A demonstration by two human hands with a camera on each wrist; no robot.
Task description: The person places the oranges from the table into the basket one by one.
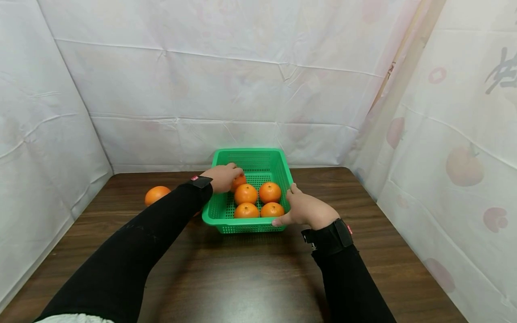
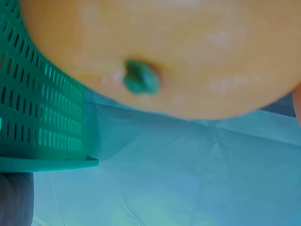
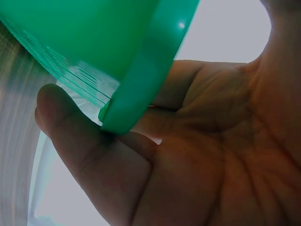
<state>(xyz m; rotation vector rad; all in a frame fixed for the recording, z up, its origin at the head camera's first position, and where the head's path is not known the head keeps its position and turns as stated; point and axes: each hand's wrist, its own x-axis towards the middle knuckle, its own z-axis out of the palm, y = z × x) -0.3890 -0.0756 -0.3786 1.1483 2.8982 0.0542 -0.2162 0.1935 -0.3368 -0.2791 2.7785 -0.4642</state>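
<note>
In the head view a green plastic basket (image 1: 250, 226) with slotted walls stands at the back middle of the table, several oranges (image 1: 246, 194) inside it. My left hand (image 1: 223, 177) reaches over the basket's left side and holds an orange (image 1: 238, 182), partly covered by the fingers. Up close in the left wrist view, that orange (image 2: 197, 52) shows a small green stem stub. At the basket's front right corner, my right hand (image 1: 311, 209) grips the rim, thumb toward the front wall and fingers along the right side. The right wrist view shows the rim (image 3: 146, 70) against this hand (image 3: 197, 141).
One orange (image 1: 157, 195) lies on the dark wooden table (image 1: 242, 278) left of the basket. A sliver of another shows beside the left forearm, mostly hidden. White patterned sheets (image 1: 226, 89) hang behind and on both sides of the table.
</note>
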